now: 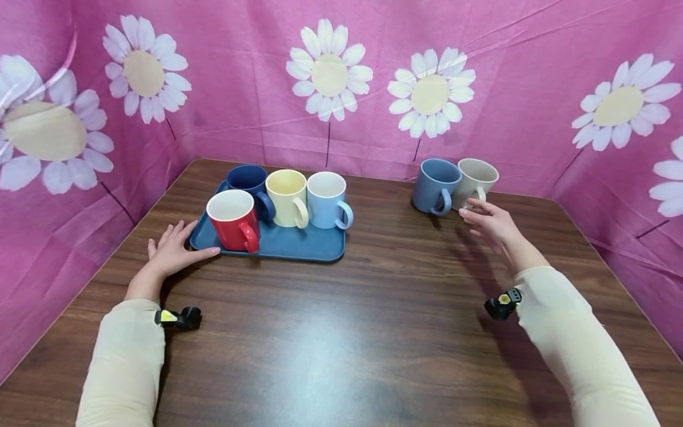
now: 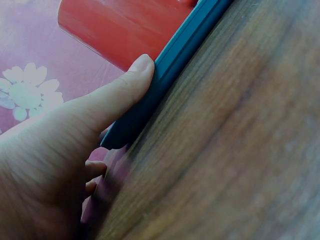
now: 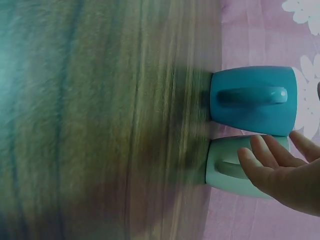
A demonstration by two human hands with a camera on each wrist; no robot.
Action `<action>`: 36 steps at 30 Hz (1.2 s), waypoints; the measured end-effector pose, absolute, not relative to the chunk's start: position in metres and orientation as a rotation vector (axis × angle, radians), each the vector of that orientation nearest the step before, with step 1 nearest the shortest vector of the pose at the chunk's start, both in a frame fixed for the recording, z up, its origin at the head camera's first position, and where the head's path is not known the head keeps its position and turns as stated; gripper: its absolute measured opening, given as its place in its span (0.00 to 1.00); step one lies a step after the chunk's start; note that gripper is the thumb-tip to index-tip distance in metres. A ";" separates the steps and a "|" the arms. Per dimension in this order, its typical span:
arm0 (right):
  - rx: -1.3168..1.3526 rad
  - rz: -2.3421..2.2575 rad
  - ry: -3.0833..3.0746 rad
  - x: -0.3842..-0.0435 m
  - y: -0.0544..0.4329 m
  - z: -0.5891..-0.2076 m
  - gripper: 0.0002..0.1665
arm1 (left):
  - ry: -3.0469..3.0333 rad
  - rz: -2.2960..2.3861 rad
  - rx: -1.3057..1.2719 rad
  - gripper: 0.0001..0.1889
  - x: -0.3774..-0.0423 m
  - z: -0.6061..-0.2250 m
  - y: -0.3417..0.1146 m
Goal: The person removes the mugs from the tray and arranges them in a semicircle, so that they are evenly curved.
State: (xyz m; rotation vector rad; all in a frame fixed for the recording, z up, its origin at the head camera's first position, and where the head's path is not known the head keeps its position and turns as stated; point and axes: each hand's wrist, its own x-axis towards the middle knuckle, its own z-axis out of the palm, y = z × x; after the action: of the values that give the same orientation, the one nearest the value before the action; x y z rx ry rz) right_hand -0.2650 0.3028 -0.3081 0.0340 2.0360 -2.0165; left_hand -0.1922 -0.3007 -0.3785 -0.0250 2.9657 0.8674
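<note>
My left hand (image 1: 175, 249) lies spread at the near left corner of a blue tray (image 1: 299, 246), the thumb (image 2: 142, 70) against its rim. Just inside that corner stands a red mug (image 1: 235, 220). Behind and beside it on the tray are a dark blue mug (image 1: 246, 178), a pale yellow mug (image 1: 285, 198) and a light blue mug (image 1: 324, 201). On the right, my right hand (image 1: 492, 228) reaches with loosely bent fingers before the handle of a beige-grey mug (image 1: 472, 178), holding nothing. A grey-blue mug (image 1: 434, 184) stands right beside that mug.
All the mugs stand upright on a brown wooden table (image 1: 373, 332). Pink cloth (image 1: 240, 89) with large daisies hangs along the table's back and both sides. A small black camera is on each wrist, the left one (image 1: 181, 318) close over the wood.
</note>
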 end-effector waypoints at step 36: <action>-0.464 -1.646 2.377 -0.207 0.204 -0.293 0.34 | 2.967 0.863 -0.020 0.49 -0.192 -0.380 -0.301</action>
State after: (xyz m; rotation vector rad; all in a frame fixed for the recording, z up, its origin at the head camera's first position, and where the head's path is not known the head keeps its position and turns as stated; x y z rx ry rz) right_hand -0.2074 0.2038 -0.2934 -0.4639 2.3767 -1.6462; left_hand -0.1917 -0.3011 -0.3796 -0.0202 2.9670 0.8629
